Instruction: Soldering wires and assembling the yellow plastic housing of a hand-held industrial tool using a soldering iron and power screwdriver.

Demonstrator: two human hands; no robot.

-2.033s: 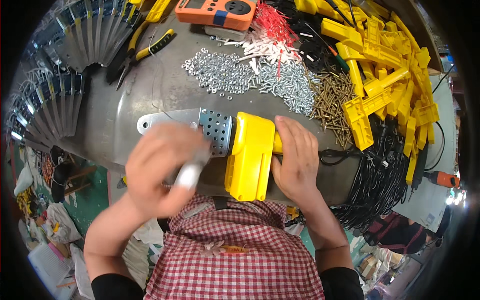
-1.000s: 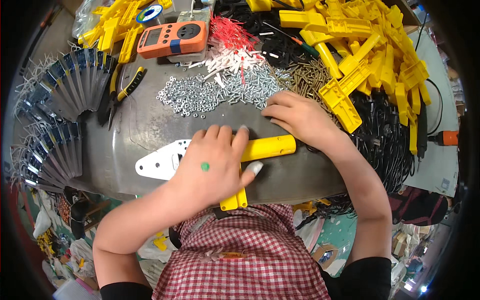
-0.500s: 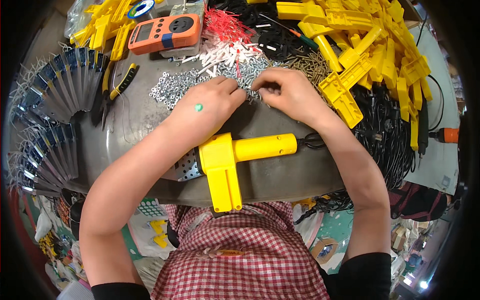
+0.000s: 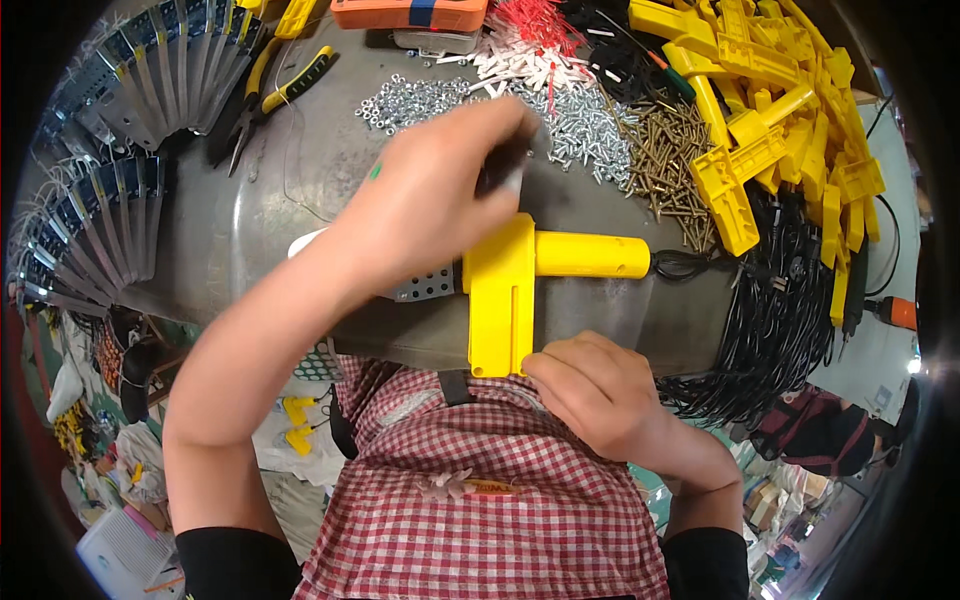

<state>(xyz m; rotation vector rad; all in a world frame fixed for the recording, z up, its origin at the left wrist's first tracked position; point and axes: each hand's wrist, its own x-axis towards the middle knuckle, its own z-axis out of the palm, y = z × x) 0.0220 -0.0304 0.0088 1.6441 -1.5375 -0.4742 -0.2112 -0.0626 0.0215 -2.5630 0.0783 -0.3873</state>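
Note:
A yellow plastic tool housing (image 4: 502, 300) lies on the bench in front of me. Its round handle (image 4: 590, 255) points right, and a perforated metal plate (image 4: 425, 285) sticks out on the left, partly under my wrist. My left hand (image 4: 430, 185) is raised over the housing's far end, fingers bent. Motion smears its fingertips, so I cannot make out whether they hold anything. Against the housing's near right corner, my right hand (image 4: 597, 392) has its fingers curled together, thumb and forefinger touching the corner. What may be between them is hidden.
Silver screws (image 4: 585, 125), brass-coloured screws (image 4: 670, 150) and nuts (image 4: 405, 103) lie in piles beyond the housing. Yellow shells (image 4: 785, 110) and black cables (image 4: 770, 300) are heaped right. Left are pliers (image 4: 297, 80) and fanned metal strips (image 4: 105, 230). An orange meter (image 4: 410, 12) stands at the back.
Both hands have left the screw pile. My left hand has moved over the housing's far end, my right hand down to its near corner. The whole view has shifted.

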